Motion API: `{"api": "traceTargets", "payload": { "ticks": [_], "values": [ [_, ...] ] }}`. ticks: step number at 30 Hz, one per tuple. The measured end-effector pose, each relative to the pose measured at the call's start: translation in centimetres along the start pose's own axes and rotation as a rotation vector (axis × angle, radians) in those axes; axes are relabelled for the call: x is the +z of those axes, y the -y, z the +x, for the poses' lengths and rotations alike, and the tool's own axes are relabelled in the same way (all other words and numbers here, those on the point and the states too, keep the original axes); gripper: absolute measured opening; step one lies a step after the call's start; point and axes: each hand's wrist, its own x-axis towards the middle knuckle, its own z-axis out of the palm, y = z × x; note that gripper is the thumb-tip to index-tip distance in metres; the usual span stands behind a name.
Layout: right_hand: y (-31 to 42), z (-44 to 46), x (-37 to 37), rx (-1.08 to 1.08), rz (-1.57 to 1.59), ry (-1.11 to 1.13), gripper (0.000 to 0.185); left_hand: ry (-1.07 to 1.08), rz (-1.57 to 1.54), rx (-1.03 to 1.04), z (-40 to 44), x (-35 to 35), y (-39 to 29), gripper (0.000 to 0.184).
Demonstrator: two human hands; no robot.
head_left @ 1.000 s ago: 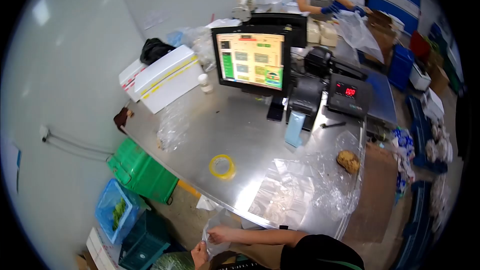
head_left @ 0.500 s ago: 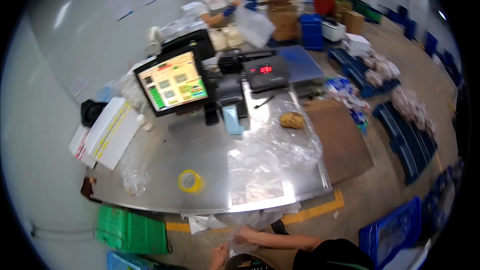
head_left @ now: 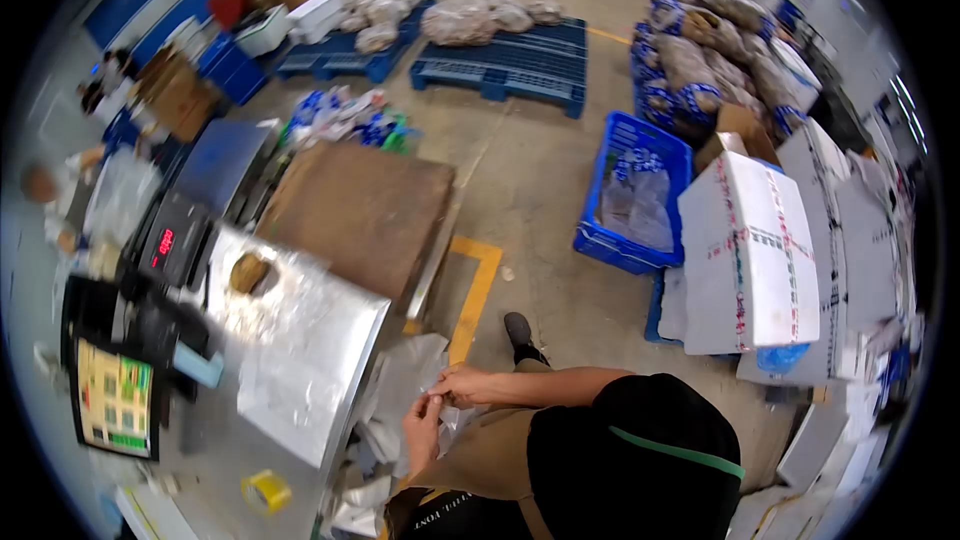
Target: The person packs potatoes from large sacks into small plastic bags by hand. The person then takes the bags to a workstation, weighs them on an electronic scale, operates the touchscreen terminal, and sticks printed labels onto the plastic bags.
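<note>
My right hand (head_left: 460, 387) and my left hand (head_left: 422, 425) meet at waist height beside the metal table (head_left: 215, 440). The fingers of both are closed in a pinch on a pale, see-through plastic bag (head_left: 398, 370), which hangs by the table edge. Its lower part merges with other pale sheets there, so its full shape is hard to make out. On the table are a roll of yellow tape (head_left: 266, 491), flat clear plastic film (head_left: 295, 395) and a brown lump (head_left: 248, 273) lying on crumpled film.
A scale display (head_left: 168, 240) and a lit screen (head_left: 115, 395) stand at left. Ahead are a brown board (head_left: 360, 210), blue pallets (head_left: 510, 70) with sacks, a blue crate (head_left: 632, 240) and white foam boxes (head_left: 745, 250). A person (head_left: 75, 190) stands far left.
My view has swung to the right, so the table now sits at the left and the pallets and boxes show more. My hands have come closer together on the bag.
</note>
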Motion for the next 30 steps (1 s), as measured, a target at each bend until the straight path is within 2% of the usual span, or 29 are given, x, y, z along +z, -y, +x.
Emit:
{"api": "traceTargets", "payload": {
  "ticks": [1,6,7,8,9,10,11,13,14,15,16,18,20,21,22,23,24,26,28,30],
  "values": [
    [2.1,-0.3,-1.5,-0.036,-0.002,0.015,0.018,0.064,-0.052,-0.088,1.4,2.2,-1.6,0.029],
    [12.8,-3.2,-9.6,-0.305,0.083,-0.01,0.021,0.251,-0.029,-0.03,11.4,11.9,-5.4,0.011],
    [14.5,-4.0,-11.5,-0.357,0.084,-0.038,0.023,0.278,-0.096,-0.086,11.8,15.2,-8.0,0.007],
    [16.5,-4.6,-13.7,-0.398,0.138,-0.105,0.02,0.279,-0.202,-0.128,13.1,18.0,-9.0,0.005],
    [18.6,-5.5,-16.1,-0.467,-0.043,-0.261,0.017,0.279,-0.307,-0.164,14.8,20.0,-10.3,0.004],
    [20.5,-6.4,-18.8,-0.528,-0.219,-0.415,0.016,0.462,-0.468,-0.195,19.1,20.4,-9.3,0.004],
    [22.0,-7.5,-21.6,-0.576,-0.396,-0.569,0.016,0.315,-0.565,-0.277,19.6,23.0,-12.4,0.007],
    [23.0,-8.5,-29.5,-0.516,-0.578,-0.963,0.019,0.305,-0.819,-0.416,27.8,23.2,-12.3,0.015],
    [21.9,-8.9,-34.0,-0.481,-0.608,-1.166,0.022,0.288,-0.747,-0.38,27.4,25.4,-16.5,0.018],
    [21.3,-10.4,-37.6,-0.31,-0.492,-1.276,0.021,0.268,-0.677,-0.344,26.9,27.6,-20.6,0.021],
    [19.5,-10.6,-41.6,-0.255,-0.376,-1.366,0.023,0.271,-0.684,-0.301,29.5,28.2,-21.2,0.021],
    [17.7,-9.7,-46.0,-0.093,-0.4,-1.458,0.025,0.346,-0.528,-0.282,33.2,32.8,-20.8,0.019],
    [19.3,-9.4,-47.9,-0.15,-0.573,-1.373,0.024,0.423,-0.415,-0.221,35.4,36.8,-22.6,0.015],
    [20.8,-8.6,-49.2,-0.208,-0.709,-1.414,0.025,0.471,-0.384,-0.168,36.0,39.5,-24.3,0.014],
    [26.1,-10.6,-47.4,-0.265,-0.688,-1.34,0.029,0.367,-0.318,-0.119,36.0,42.9,-26.4,0.014],
    [30.1,-10.6,-46.8,-0.598,-0.779,-1.496,0.026,0.449,-0.271,-0.102,38.1,45.0,-27.3,0.014],
    [37.3,-13.6,-42.8,-0.7,-0.63,-1.367,0.032,0.421,-0.158,-0.066,38.4,48.1,-29.2,0.012],
    [45.9,-13.6,-40.6,-1.0,-0.485,-1.295,0.046,0.469,-0.044,-0.034,40.1,54.0,-31.7,0.011],
    [52.4,-11.5,-38.9,-1.133,-0.854,-1.4,0.038,0.618,0.046,0.026,41.9,59.4,-33.5,0.017],
    [57.4,-9.8,-41.6,-1.162,-0.947,-1.395,0.033,0.858,0.096,0.013,43.3,64.2,-36.5,0.018]
  ]
}}
